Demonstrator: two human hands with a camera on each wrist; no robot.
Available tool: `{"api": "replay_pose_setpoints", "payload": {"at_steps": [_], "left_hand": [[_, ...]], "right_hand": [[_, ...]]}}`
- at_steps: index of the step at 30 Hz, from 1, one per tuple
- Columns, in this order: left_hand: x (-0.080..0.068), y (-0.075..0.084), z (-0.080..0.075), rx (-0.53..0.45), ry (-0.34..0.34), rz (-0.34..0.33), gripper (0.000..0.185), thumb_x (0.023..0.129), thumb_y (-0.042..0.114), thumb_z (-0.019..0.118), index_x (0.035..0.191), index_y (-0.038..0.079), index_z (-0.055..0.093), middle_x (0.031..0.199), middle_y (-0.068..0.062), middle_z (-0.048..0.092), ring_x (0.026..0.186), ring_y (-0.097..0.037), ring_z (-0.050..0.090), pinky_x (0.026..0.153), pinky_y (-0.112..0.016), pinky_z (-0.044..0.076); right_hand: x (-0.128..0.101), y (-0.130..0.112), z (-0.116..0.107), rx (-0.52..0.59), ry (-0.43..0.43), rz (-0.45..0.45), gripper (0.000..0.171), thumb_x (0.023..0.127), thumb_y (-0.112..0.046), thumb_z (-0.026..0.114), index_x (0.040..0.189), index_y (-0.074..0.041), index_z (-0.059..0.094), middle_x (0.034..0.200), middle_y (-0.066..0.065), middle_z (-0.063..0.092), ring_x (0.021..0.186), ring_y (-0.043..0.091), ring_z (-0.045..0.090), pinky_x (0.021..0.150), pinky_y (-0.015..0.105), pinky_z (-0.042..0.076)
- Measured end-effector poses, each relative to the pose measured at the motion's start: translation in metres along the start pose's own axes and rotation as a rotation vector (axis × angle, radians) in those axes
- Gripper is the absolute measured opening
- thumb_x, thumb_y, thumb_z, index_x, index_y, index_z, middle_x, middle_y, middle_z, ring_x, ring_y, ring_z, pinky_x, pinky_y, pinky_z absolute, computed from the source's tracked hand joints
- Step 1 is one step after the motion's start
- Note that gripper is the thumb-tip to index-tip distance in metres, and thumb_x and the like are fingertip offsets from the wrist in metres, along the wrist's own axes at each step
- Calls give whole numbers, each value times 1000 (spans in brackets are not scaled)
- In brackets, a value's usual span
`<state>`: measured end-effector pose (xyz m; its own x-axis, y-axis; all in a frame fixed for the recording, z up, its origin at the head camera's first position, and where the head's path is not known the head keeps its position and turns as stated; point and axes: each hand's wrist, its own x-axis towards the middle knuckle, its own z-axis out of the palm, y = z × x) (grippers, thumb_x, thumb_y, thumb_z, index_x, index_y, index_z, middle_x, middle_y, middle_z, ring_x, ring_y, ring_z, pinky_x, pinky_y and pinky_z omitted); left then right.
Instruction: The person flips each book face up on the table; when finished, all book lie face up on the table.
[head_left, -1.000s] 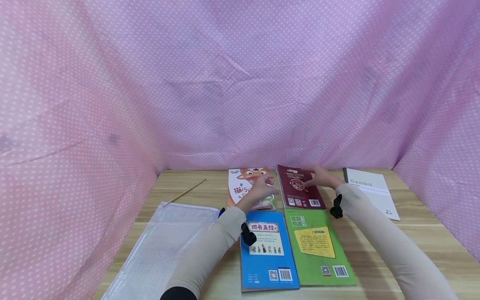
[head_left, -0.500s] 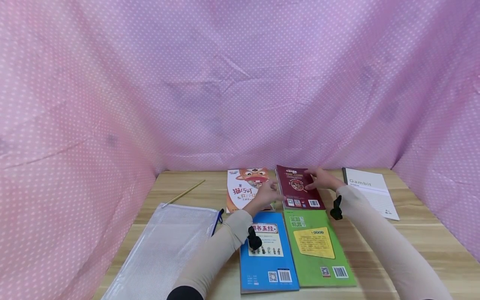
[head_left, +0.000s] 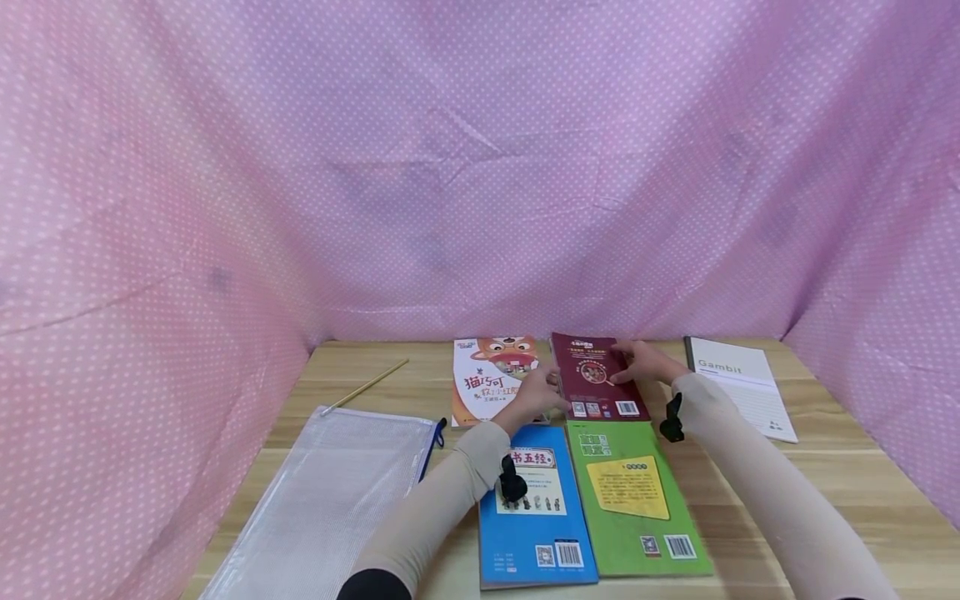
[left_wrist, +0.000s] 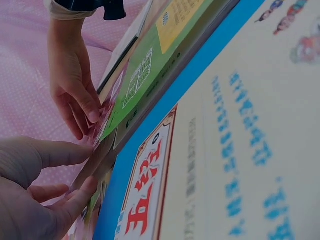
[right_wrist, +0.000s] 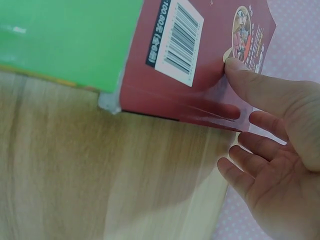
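A maroon book [head_left: 592, 379] lies flat at the back of the table, above a green book [head_left: 637, 500]. My right hand [head_left: 648, 363] is at its right side; in the right wrist view the thumb rests on the maroon cover while the other fingers are loosely bent beside the edge. My left hand [head_left: 536, 393] is at its left side, over a white picture book [head_left: 487, 379]. In the left wrist view, the left fingers [left_wrist: 70, 154] reach spread toward the maroon book's spine edge; exact contact is hard to tell. A blue book [head_left: 540, 542] lies under the left wrist.
A translucent zip pouch [head_left: 330, 492] lies at the left, with a thin gold-coloured stick [head_left: 367, 383] beyond it. A white notebook [head_left: 742, 383] is at the right. Pink dotted cloth [head_left: 480, 167] hangs along the table's back and sides.
My left hand has moved right and slightly nearer, from over the white picture book to the maroon book's left edge. My right hand has stayed nearly still.
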<state>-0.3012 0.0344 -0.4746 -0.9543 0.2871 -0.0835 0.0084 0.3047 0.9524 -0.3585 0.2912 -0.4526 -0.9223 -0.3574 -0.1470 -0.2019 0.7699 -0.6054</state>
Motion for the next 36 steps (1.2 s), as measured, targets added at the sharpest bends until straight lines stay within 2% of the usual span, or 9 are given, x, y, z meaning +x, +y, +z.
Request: {"api": "replay_pose_setpoints", "payload": {"at_steps": [6,16,21,26,30,33,36], "left_hand": [[1,-1,4,-1,-3,1,72,76,-18,76,143,-6,52,121,-18,66,111,-27,67,92,-34,61],[1,-1,3,75,2,-25,77,77,-16,77,147,-4,49,134,-19,63,122,-27,61,89,-33,62],[4,-3,3,80,-6,-32,78,75,-17,78,147,-4,50,128,-15,66,110,-17,60,80,-27,61],[4,-3,2,87,-28,-23,79,75,-18,77,147,-6,48,116,-12,63,94,-14,48,67,-21,49],[3,-1,2,85,-40,-27,78,76,-18,76,148,-5,47,119,-12,62,93,-13,46,64,-20,47],[3,0,2,73,-45,-41,78,78,-19,74,149,-5,46,115,-10,61,89,-13,45,61,-21,45],[4,0,3,81,-48,-42,78,78,-19,74,149,-5,45,94,-5,54,81,-13,42,58,-22,41]], "right_hand": [[3,4,1,-1,7,1,74,89,-14,79,146,14,41,145,37,47,133,53,46,114,66,39],[0,2,1,21,14,14,76,89,-13,78,147,16,38,147,38,43,137,56,41,116,66,35],[1,3,3,42,8,18,76,90,-14,78,148,16,38,148,38,43,138,55,40,117,66,34],[1,4,4,47,15,33,77,90,-14,78,147,16,38,149,39,41,139,55,39,118,65,33],[1,6,5,57,14,26,77,90,-14,78,148,16,37,150,39,40,139,56,38,118,66,32],[2,7,7,78,9,20,77,91,-13,77,149,15,36,150,38,40,139,55,39,118,66,32],[2,8,8,97,10,12,76,91,-13,76,149,16,35,150,39,41,139,55,39,118,66,32]]}}
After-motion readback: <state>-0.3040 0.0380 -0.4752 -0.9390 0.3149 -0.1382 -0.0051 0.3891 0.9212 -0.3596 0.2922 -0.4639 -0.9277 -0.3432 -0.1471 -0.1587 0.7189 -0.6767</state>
